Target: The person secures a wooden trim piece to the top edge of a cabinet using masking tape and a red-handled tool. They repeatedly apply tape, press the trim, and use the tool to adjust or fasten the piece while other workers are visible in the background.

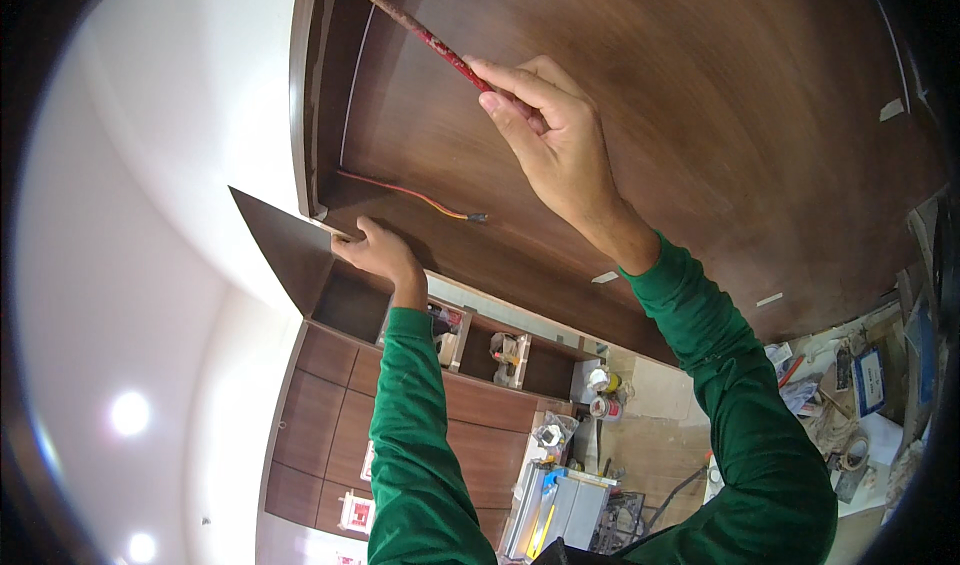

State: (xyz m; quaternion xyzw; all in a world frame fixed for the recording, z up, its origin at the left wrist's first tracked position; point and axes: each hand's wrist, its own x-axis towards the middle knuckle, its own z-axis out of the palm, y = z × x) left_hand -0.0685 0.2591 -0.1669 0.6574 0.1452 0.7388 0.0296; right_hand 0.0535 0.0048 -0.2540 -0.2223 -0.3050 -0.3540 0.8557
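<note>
My right hand pinches a slim paintbrush between thumb and fingers. Its red handle turns brown and stained toward the far end, which reaches the upper edge of a dark brown wood cabinet. Lower and to the left, my left hand grips the pale edge of the cabinet's panel near its corner, its thumb raised and its fingertips partly hidden. Between the two hands a thin red and yellow wire with a dark connector hangs out along the cabinet's inside.
A dark open door juts out left of my left hand. Beneath are open shelf boxes holding items, brown wall panels, paint cans, and a table saw-like machine. Tools and scraps clutter the lower right. White ceiling fills the left.
</note>
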